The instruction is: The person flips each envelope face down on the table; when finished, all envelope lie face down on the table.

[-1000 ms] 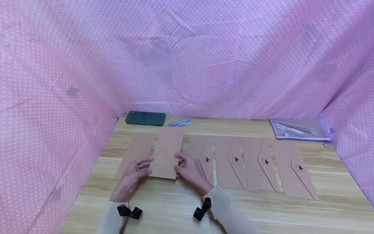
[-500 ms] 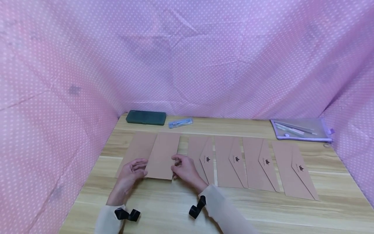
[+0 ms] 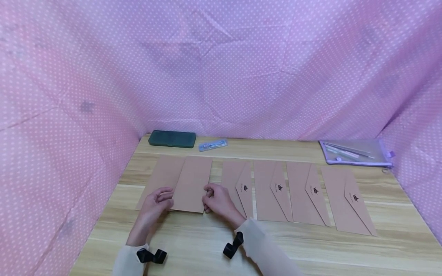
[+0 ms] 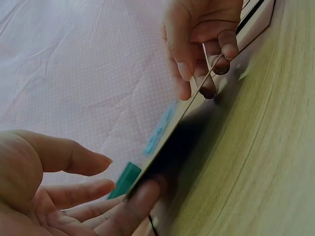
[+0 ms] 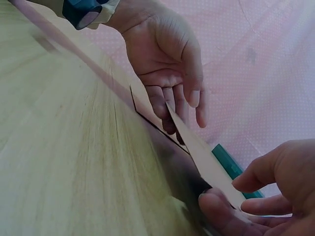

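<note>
A kraft-paper envelope lies between my two hands, plain side up, its left edge against or over the plain envelope on the far left. Its near end is tilted slightly off the table in the wrist views. My right hand pinches the right edge, thumb above and fingers below. My left hand is at the near left corner, with fingers under the paper and the thumb held apart. To the right lies a row of several envelopes, the nearest envelope showing its flap and crown print.
A dark green case and a small blue packet lie along the back of the wooden table. A purple-edged zip pouch with pens sits at the back right. Pink dotted cloth hangs behind.
Both hands have moved left with the envelope. It has come down and slightly nearer me, closing the gap to the far-left envelope. Over the last half second little has shifted.
</note>
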Motion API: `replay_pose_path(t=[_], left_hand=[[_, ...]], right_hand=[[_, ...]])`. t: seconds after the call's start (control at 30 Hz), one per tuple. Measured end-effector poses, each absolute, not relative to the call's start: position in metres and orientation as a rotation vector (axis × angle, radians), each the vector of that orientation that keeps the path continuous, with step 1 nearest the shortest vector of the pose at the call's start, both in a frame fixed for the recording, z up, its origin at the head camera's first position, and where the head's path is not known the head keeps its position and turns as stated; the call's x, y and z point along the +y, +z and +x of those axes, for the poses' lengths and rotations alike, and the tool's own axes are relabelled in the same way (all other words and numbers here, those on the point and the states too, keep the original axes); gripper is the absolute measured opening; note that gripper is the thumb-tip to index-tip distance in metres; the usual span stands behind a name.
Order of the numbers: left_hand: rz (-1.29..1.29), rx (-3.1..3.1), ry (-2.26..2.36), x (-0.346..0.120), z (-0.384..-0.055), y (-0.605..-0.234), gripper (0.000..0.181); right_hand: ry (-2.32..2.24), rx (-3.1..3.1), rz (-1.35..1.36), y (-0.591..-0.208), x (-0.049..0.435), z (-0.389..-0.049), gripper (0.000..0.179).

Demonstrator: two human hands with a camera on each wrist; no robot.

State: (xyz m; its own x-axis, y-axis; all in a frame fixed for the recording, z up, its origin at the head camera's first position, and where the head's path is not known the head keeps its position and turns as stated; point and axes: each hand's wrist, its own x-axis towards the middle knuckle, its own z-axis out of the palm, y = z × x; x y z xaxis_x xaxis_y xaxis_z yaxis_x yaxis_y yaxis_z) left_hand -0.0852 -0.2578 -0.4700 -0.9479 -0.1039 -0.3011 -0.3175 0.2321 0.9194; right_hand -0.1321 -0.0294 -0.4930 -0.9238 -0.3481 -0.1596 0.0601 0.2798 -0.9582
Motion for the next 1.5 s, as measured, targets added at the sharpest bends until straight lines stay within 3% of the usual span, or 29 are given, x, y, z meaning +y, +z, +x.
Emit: replay_pose_path(t=[0.33,0.6,0.9,1.27,1.5], left_hand=[[-0.343,2.369,1.693,-0.25,-0.08,-0.462,0.05],[-0.341,2.409,1.594,-0.247,-0.075,-0.453,0.067],[-0.345,2.469,1.526,-0.244,-0.072,-0.445,0.071],[-0.386,2.623,1.607,-0.246,-0.083,-0.425,0.052],[-0.218,2.574,2.168,-0.226,-0.095,-0.417,0.034]], right_hand=[[-1.633,2.223,-0.255,-0.489,-0.025,-0.13,0.039],[-1.626,2.212,-0.277,-0.49,-0.019,-0.129,0.036],[-1.613,2.175,-0.272,-0.49,-0.015,-0.126,0.037],[-1.639,2.163,-0.352,-0.485,0.004,-0.124,0.038],[-1.66,2.243,-0.454,-0.47,0.029,-0.124,0.038]])
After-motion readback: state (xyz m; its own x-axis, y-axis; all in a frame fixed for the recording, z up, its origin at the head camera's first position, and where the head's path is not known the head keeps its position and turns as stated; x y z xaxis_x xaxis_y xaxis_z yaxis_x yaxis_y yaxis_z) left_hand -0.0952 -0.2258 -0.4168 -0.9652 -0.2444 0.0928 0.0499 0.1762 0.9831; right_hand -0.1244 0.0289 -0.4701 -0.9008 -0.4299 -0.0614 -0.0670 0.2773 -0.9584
